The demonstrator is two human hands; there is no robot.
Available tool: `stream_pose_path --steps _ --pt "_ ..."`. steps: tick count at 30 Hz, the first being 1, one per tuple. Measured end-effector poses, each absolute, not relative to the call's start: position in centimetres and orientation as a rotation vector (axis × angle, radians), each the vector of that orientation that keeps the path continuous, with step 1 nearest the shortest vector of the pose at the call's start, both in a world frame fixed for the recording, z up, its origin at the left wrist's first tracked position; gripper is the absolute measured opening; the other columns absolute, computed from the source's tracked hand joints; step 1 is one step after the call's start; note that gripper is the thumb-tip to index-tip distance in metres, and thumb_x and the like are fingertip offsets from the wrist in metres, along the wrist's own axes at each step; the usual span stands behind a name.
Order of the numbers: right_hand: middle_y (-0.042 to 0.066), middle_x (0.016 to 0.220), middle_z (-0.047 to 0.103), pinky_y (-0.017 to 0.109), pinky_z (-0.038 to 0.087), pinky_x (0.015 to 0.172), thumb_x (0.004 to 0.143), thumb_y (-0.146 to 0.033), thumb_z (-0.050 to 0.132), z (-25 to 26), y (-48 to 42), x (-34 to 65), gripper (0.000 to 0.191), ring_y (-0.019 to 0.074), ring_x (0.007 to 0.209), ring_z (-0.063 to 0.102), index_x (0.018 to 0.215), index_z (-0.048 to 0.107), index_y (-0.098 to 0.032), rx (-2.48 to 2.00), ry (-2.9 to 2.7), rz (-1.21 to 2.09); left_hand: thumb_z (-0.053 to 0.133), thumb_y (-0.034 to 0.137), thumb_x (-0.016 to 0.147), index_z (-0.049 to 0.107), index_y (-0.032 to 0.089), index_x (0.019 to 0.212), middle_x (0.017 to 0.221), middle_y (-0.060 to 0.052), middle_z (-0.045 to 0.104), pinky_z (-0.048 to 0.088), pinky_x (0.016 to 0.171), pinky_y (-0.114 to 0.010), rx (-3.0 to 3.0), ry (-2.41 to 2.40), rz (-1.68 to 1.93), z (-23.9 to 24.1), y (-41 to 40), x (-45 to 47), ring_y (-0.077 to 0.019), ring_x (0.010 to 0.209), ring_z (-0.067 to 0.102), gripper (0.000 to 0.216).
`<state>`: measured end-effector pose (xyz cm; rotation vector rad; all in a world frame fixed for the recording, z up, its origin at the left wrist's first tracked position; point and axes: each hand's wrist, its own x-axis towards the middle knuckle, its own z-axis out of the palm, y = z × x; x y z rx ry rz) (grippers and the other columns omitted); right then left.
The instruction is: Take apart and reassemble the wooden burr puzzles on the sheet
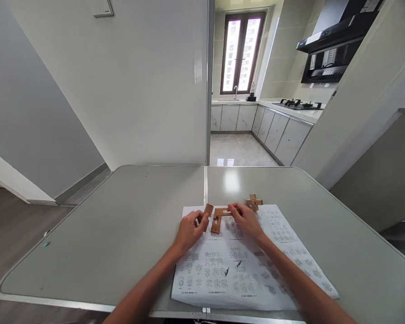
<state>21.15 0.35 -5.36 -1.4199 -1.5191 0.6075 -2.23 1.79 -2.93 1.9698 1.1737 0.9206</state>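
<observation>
My left hand (191, 229) pinches a flat brown wooden puzzle piece (208, 209), held tilted over the upper left of a printed paper sheet (256, 297). Just right of it, another wooden piece with a slot (216, 225) lies slanted on the sheet. A horizontal slotted wooden piece (222, 212) meets its upper end, and the fingers of my right hand (245, 219) close on the right end of this bar. Beyond my right hand, several wooden pieces joined in a cross (253, 202) rest at the sheet's far edge.
The grey folding table (97, 234) has a metal seam (205, 184) down its middle. Diagrams and small text cover the sheet. A small green bit (46, 244) lies near the table's left edge. Past the far edge stand a white wall (155, 90) and a kitchen with a stove (299, 105).
</observation>
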Motion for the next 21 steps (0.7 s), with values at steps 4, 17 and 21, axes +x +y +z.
stream_pose_path --steps 4,17,21 --pt "-0.001 0.058 0.057 0.027 0.036 0.048 0.099 -0.065 0.046 -5.2 0.5 21.7 0.053 0.0161 0.052 0.049 0.08 0.069 -0.021 -1.409 -1.679 0.624 0.048 0.048 0.102 0.061 0.021 0.071 0.079 -0.004 0.065 0.045 0.072 -0.031 2.155 1.266 0.968 -3.4 2.2 -2.5 -0.0206 0.082 0.058 0.043" --pt "-0.004 0.058 0.057 0.025 0.031 0.049 0.1 -0.058 0.048 -5.2 0.6 22.5 0.046 0.0142 0.051 0.046 0.079 0.067 -0.022 -1.404 -1.882 0.767 0.055 0.041 0.099 0.062 0.021 0.073 0.095 -0.008 0.064 0.049 0.087 -0.041 2.292 1.297 0.982 -4.2 2.5 -2.5 -0.0257 0.098 0.056 0.034" --pt "-0.001 0.065 0.066 0.027 0.037 0.052 0.101 -0.055 0.046 -5.2 0.4 22.3 0.04 0.0174 0.055 0.056 0.09 0.066 -0.023 -1.448 -1.889 0.729 0.055 0.042 0.099 0.06 0.022 0.069 0.093 -0.008 0.063 0.049 0.084 -0.04 2.303 1.315 0.989 -4.4 2.6 -2.5 -0.026 0.097 0.056 0.036"
